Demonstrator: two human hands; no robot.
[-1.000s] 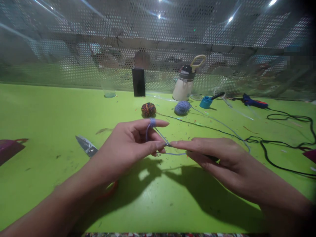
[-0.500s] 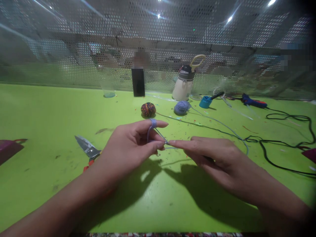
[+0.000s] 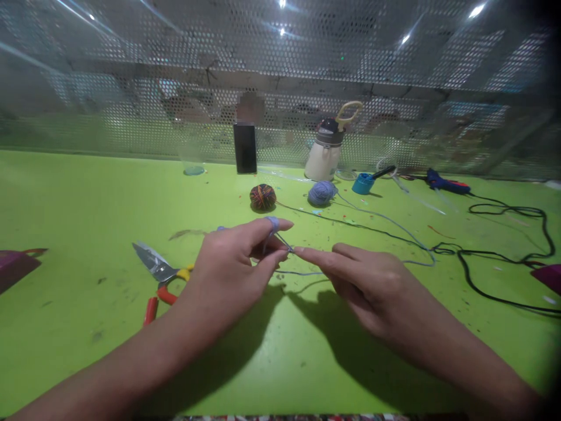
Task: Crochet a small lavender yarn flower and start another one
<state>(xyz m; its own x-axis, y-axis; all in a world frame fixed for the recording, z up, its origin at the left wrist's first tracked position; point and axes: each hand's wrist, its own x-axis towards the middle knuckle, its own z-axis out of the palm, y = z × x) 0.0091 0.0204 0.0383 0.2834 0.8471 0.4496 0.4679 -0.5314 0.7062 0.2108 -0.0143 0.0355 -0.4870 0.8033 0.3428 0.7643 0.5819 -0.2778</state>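
On the green worktop (image 3: 87,199), at centre, blue yarn (image 3: 272,223) is looped and pinched in the fingers (image 3: 272,258) of the left hand (image 3: 232,263); the right hand's (image 3: 372,280) grip cannot be told. The mark (image 3: 332,171) on the bottle (image 3: 323,159), upper centre, cannot be read.

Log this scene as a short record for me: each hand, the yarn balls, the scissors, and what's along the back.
Left hand: periwinkle yarn looped around index finger
Right hand: index fingertip close to left thumb tip; grasp hidden
Yarn balls: multicolored ball, left of periwinkle ball
Scissors: on table, partly hidden by left arm
Back: cream bottle, blue cup, glue gun
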